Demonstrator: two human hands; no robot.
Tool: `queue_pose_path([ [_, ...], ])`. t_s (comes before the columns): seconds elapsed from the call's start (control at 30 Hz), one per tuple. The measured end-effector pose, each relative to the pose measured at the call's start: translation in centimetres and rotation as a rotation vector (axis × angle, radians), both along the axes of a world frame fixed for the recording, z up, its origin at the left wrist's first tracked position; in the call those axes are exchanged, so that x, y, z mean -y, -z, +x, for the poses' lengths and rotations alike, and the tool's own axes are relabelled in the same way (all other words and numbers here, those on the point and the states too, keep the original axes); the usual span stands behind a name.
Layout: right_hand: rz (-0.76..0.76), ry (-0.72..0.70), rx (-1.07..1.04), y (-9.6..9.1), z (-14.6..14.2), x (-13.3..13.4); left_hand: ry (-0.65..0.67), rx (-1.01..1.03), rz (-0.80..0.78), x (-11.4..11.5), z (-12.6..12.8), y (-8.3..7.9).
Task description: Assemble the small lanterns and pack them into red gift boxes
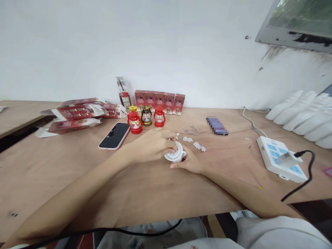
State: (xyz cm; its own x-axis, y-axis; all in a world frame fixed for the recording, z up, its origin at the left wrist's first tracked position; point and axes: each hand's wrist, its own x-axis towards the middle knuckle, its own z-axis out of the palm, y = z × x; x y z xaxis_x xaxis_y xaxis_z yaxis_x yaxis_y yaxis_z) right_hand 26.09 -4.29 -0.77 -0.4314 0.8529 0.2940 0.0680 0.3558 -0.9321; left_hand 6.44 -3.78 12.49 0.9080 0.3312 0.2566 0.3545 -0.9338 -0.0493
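Observation:
A small white lantern, with a round ringed base facing up and a curved side arm, is held just above the table. My right hand wraps round its side, thumb at the near edge. Over its open base, my left hand is closed, fingertips reaching into the ring; what they pinch, if anything, is hidden. Small white plastic pieces lie just beyond my hands, near several bent metal wires. Behind my left hand stand a red lantern, another red lantern and a black-bronze lantern.
Red printed boxes stand in a row by the wall. Flattened cartons lie at left. A phone is left of my hands, a blurred purple device beyond right. A power strip and white moulded pieces occupy the right.

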Motion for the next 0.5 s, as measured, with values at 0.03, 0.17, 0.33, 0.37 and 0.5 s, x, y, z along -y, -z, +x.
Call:
queue_pose_path([
  [0.03, 0.005, -0.002, 0.008, -0.02, 0.0, 0.02, -0.004, -0.007, 0.016, 0.04, 0.02, -0.01],
  [0.17, 0.035, -0.024, 0.031, -0.14, -0.03, 0.12, -0.014, -0.029, 0.053, 0.11, 0.12, -0.06],
  [0.33, 0.041, -0.028, 0.034, -0.18, 0.03, 0.21, 0.001, -0.024, 0.025, 0.07, 0.11, -0.01],
  [0.37, 0.042, -0.027, 0.033, -0.19, 0.04, 0.23, 0.002, -0.025, 0.02, 0.03, 0.09, 0.02],
  [0.5, 0.046, -0.019, 0.031, -0.12, 0.05, 0.24, 0.027, 0.006, -0.007, -0.27, -0.04, 0.22],
])
